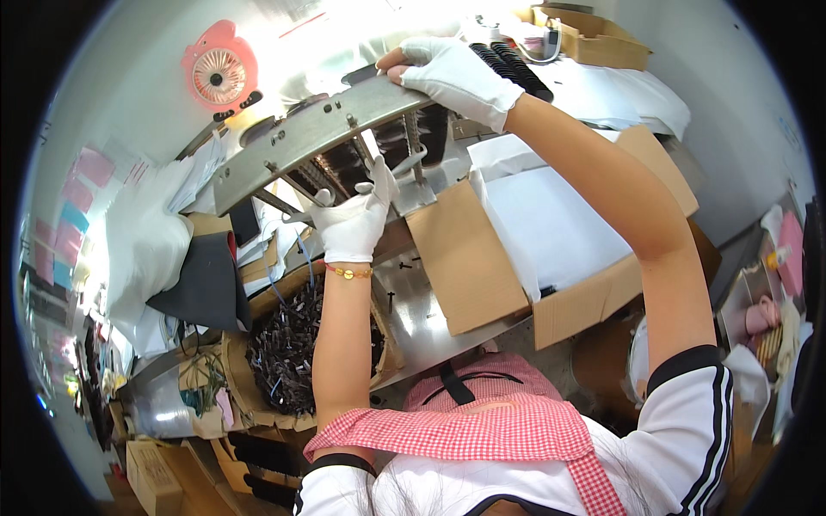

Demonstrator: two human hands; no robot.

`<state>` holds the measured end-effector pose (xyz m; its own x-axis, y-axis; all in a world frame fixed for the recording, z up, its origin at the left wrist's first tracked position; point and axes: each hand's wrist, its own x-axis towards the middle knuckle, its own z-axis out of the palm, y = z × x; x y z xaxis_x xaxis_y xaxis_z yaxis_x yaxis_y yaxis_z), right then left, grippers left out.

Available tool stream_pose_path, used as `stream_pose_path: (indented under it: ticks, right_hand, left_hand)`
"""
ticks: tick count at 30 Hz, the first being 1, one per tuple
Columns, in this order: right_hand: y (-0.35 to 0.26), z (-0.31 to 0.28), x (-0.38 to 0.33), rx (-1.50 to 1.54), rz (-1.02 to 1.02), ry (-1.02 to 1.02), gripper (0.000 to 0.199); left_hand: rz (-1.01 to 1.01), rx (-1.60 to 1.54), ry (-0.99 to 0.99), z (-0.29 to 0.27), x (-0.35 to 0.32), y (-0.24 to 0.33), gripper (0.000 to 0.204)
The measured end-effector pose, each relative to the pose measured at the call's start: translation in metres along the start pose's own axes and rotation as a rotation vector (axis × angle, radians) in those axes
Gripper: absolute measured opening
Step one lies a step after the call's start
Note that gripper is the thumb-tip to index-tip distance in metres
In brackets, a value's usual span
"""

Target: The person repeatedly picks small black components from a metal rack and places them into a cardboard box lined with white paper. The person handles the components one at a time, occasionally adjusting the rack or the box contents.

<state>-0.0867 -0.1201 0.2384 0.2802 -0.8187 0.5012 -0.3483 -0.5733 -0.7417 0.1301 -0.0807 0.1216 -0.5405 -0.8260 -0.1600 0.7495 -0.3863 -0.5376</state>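
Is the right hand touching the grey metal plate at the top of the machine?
Touching. In the head view, the gloved right hand lies over the upper end of the grey metal plate, with its fingers curled around the plate's edge and no gap visible.

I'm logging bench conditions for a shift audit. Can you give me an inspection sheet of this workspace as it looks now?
Surface: shiny metal bench top, partly bare, with a few small dark bits lying on it.
Job's things: long grey metal plate with bolts; dark bristly strips beyond it.
Clutter: open cardboard box of white sheets; cardboard bin of small dark parts; grey cloth.
Hands: both in white gloves; right hand grips the plate's upper end, left hand reaches under it, fingers spread.
Cables: thin blue wires by the bin.
Surroundings: pink round fan; coloured paper notes on the left wall.
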Motion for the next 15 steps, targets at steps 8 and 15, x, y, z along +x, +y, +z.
stream_pose_path:
  ticks: [8,15]
  right_hand:
    - [0.027,-0.002,0.048,-0.061,-0.004,-0.185,0.026]
    - [0.012,-0.001,-0.003,-0.033,-0.114,-0.164,0.018]
  left_hand:
    - [0.152,0.065,0.036,0.012,0.022,0.01,0.064]
    - [-1.019,-1.627,0.069,-0.023,0.031,0.03,0.043]
